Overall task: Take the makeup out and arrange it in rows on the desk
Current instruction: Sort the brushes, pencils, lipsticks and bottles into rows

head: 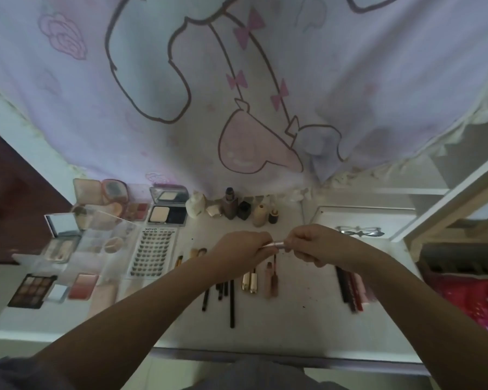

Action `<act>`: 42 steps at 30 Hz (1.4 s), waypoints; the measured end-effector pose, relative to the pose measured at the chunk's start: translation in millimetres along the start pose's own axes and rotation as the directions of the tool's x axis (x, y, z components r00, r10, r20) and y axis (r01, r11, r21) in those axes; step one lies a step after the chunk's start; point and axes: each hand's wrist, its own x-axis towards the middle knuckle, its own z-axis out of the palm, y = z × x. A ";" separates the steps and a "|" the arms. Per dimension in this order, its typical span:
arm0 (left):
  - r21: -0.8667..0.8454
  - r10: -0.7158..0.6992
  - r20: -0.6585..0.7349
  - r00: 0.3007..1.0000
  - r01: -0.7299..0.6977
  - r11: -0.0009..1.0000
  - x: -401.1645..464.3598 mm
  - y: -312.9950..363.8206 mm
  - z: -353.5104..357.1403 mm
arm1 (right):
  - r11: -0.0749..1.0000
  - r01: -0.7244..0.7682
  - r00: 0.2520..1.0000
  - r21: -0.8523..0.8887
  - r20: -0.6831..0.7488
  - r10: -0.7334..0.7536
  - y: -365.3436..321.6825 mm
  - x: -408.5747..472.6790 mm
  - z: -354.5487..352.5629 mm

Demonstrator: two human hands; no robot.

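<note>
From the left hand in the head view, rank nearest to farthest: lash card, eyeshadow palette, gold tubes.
1. Gold tubes, just below the left hand.
2. Lash card, to its left.
3. Eyeshadow palette, far left at the desk edge.

Bare forearms, bare hands (244,249) (no sleeves)

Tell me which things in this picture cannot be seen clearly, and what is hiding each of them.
Head view:
- Small pinkish tube: both hands, left and right, cover its ends, so what kind of makeup it is stays unclear.
- Brushes: the left forearm partly hides them.
- Pencils: the right forearm covers their upper ends.
- Lash card: its print is too small to read.
- Glasses: blurred.
</note>
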 end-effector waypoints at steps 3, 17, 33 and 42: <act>-0.008 -0.018 -0.022 1.000 0.018 1.000 -1.9 0.7 -7.4 | 0.999 -0.022 1.000 0.030 -0.004 0.022 -5.2 -3.0 -1.1; 0.013 0.027 -0.110 0.994 -0.026 1.000 -0.5 9.1 -16.1 | 0.999 -0.007 1.000 0.047 -0.003 0.007 -14.8 -6.1 -6.3; 0.057 0.051 -0.052 0.997 -0.048 0.997 12.2 11.7 -7.5 | 0.976 -0.111 0.994 0.190 0.008 0.111 3.8 -9.3 -9.8; 0.044 0.038 -0.012 0.999 -0.038 0.998 14.3 10.0 -7.1 | 0.969 -0.105 0.994 0.224 0.018 0.103 7.8 -8.9 -11.6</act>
